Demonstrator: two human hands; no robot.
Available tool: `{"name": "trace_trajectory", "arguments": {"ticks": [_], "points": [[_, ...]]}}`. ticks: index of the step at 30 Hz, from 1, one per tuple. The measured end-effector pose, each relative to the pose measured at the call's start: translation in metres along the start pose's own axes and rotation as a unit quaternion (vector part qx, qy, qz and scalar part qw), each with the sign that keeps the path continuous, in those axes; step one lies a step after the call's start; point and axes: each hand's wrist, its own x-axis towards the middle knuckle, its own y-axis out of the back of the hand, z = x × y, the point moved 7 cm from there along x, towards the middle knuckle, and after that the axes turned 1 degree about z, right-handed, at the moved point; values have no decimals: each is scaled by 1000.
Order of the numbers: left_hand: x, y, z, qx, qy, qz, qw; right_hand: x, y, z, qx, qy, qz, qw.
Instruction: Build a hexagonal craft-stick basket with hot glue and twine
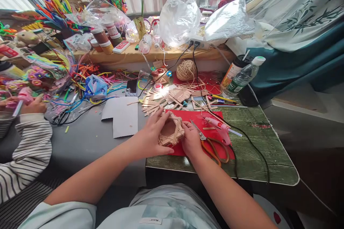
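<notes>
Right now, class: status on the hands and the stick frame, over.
Left hand and right hand grip stick frame. Frame over red mat. Scissors, glue gun close right.

A: Colours, quick. What am I holding?

B: A pale tan star-shaped frame of wooden sticks [171, 130], on a flat red craft mat [200, 117].

A: I see a pink plastic glue gun [220, 128] beside me, and orange-handled metal scissors [212, 146].

B: Yes. The table's mottled green surface [258, 143] is on my right, with a plain grey cardboard sheet [122, 114] on my left.

A: Sleeve at far left?

B: The black-and-white striped sleeve [29, 146].
</notes>
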Motion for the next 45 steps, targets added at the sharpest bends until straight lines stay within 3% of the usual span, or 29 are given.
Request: {"name": "trace_trajectory", "arguments": {"ticks": [6, 12, 19, 24, 27, 34, 39, 45], "points": [[-7, 11, -21, -113, -25, 11, 993, 1, -1, -2, 29, -11, 17, 999], [-5, 1, -49, -167, -28, 37, 985, 1, -2, -1, 45, -26, 15, 999], [5, -15, -46, -193, -82, 43, 977, 1, -1, -5, 51, -17, 21, 998], [26, -17, -43, -247, -135, 65, 957, 0, -5, -16, 52, -1, 24, 998], [41, -22, -44, -296, -154, 50, 941, 1, -4, -22, 51, 14, 36, 998], [48, -36, -63, -389, -89, 64, 915, 6, 8, -15, 32, 37, 95, 994], [42, -26, -71, -404, -91, 87, 906, 8, 7, -11, -3, 33, 99, 995], [48, -24, -84, -525, -34, 78, 847, 4, 7, -11, -78, 45, 92, 992]]}}
